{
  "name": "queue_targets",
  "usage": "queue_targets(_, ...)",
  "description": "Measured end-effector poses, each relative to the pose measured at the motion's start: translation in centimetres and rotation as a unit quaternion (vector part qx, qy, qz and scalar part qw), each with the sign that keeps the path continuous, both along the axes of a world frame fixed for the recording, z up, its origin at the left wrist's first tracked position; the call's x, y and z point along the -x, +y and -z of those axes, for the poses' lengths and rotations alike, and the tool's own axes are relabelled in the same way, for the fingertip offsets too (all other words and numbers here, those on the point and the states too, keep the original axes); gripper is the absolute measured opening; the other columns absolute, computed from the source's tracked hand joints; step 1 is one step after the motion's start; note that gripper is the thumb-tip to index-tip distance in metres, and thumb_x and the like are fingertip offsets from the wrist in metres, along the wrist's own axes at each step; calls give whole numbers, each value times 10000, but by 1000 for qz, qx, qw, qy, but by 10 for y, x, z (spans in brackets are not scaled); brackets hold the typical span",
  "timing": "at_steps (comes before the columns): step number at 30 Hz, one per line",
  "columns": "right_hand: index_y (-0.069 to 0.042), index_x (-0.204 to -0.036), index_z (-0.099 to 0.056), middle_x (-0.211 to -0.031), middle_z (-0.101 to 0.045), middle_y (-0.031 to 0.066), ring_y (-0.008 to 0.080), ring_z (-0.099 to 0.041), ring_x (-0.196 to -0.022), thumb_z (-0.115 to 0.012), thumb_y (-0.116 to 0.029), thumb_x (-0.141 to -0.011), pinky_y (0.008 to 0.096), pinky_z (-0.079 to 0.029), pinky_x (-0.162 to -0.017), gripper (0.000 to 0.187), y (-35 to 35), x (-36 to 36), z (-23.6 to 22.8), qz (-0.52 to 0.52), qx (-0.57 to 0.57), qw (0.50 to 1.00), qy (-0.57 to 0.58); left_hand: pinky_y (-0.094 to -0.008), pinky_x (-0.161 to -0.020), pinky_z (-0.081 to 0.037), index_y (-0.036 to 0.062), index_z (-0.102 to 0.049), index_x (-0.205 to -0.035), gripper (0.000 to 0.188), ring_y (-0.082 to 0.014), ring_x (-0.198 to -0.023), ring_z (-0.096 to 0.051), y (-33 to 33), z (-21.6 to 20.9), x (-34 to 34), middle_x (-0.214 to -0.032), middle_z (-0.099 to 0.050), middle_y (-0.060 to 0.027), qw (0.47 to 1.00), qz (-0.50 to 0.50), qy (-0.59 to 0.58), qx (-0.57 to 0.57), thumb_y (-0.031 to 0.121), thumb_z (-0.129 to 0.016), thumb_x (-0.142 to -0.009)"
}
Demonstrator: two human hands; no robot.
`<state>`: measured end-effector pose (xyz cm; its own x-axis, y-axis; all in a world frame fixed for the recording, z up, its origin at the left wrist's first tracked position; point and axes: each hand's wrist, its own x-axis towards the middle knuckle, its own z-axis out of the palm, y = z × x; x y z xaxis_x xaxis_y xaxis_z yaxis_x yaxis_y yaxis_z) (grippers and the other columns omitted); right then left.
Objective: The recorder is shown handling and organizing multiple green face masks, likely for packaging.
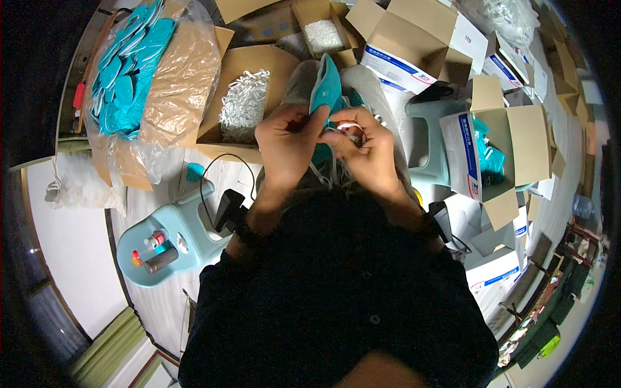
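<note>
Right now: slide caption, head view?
Left hand pinches a teal piece, right hand white cord, among open boxes.

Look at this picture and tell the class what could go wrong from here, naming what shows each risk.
The pointed teal soft-looking piece is pinched in the left hand's fingers, so it might slip or crease. The thin white cords in the right hand could tangle, since strands hang loose beneath the hands. The thin black cable loops in front of the pale blue plastic stool and might snag on it.
</note>
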<state>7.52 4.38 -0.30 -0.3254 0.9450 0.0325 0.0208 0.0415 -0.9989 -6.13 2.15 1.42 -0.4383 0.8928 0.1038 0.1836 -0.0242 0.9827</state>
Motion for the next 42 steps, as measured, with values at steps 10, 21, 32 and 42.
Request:
queue_targets(10,-23,-815,-622,-738,-597,-10,68,-487,-669,-634,-11,-841,216,-389,-631,31,2,-53,10,111,-79,991,9,-215,-455,-362,57,-643,-719,141,-70,-454,-453,0,32,88,-543,-542,2,970,-182,-156,-45,115,-693,-838)
queue_targets(21,-45,-953,-608,-865,-636,51,131,-584,-723,-638,-103,-871,246,-450,-655,104,-3,-26,13,-102,-66,983,-139,-248,-760,-430,-24,-610,-908,252,-168,-757,-550,-37,38,155,-806,-591,-71,946,-145,-289,-3,39,-467,-710)
queue_targets(32,-17,-864,-609,-783,-599,83,192,-577,-709,-630,-107,-859,316,-456,-635,92,6,6,54,-194,-100,967,-132,-267,-662,-478,30,-674,-905,202,-123,-734,-601,-60,44,93,-816,-663,-56,965,181,19,188,171,-748,-780)
queue_targets(42,-48,-830,-634,-674,-605,99,226,-561,-559,-654,-99,-838,314,-445,-551,55,13,1,34,-82,-166,976,-117,-379,-536,-431,4,-598,-730,232,-343,-583,-552,-31,17,34,-664,-571,-172,946,187,247,96,197,-705,-802)
